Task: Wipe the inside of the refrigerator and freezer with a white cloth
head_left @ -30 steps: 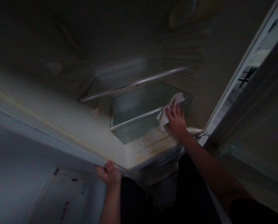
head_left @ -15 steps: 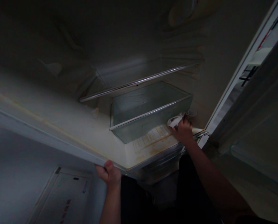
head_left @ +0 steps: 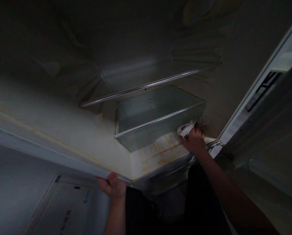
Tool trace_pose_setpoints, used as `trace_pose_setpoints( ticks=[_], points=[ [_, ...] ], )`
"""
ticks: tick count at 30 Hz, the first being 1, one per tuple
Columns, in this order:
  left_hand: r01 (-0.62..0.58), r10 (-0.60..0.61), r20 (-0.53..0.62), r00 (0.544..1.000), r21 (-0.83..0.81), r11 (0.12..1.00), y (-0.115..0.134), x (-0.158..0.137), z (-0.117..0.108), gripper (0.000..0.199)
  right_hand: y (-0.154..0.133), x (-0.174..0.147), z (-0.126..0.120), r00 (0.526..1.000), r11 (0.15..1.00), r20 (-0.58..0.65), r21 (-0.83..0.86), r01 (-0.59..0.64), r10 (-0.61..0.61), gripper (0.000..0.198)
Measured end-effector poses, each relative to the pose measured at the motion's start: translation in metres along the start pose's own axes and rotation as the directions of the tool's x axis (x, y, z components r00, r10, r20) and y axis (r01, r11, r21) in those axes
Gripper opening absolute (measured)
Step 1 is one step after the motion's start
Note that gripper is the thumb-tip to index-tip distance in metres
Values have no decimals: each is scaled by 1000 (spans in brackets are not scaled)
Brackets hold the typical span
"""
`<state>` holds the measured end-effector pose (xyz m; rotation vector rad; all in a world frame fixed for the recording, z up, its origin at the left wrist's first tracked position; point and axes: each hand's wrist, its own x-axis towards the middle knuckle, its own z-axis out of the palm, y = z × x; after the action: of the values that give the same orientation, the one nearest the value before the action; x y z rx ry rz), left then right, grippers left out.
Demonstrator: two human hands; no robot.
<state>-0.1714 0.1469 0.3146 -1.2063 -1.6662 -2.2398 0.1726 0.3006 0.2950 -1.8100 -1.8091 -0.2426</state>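
Observation:
My right hand (head_left: pixel 195 139) is closed around a crumpled white cloth (head_left: pixel 187 129), pressed low inside the refrigerator by the front right corner of a clear drawer (head_left: pixel 158 124). Below the drawer, the fridge floor (head_left: pixel 158 161) carries brownish-yellow stains. On the left, my left hand (head_left: pixel 113 186) grips the front edge of the fridge's side wall (head_left: pixel 87 167), with the thumb on the inner side. Its other fingers are partly hidden behind that edge.
A shelf with a metallic front strip (head_left: pixel 146 86) spans the dim interior above the drawer. The fridge door (head_left: pixel 270 140) stands swung out on the right, with a hinge (head_left: pixel 216 145) at the lower corner. A flat white box (head_left: pixel 62 205) is at lower left.
The view has shifted slightly. My right hand and the cloth stay at the drawer's front right corner, and my left hand keeps its hold on the edge.

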Motion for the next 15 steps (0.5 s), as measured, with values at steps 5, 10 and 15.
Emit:
trace_pose_setpoints(
  ticks=[5,10,15],
  points=[
    [-24,23,-20,1000,-28,999,4,0,1,57,2,0,1,1000,1000,-18,-2,21,-21,85],
    [-28,28,-1,1000,-85,996,8,0,3,54,2,0,1,1000,1000,-21,22,17,-16,82],
    [12,-13,-26,1000,-38,999,3,-1,0,62,3,1,-1,999,998,-13,54,33,-32,81]
  ],
)
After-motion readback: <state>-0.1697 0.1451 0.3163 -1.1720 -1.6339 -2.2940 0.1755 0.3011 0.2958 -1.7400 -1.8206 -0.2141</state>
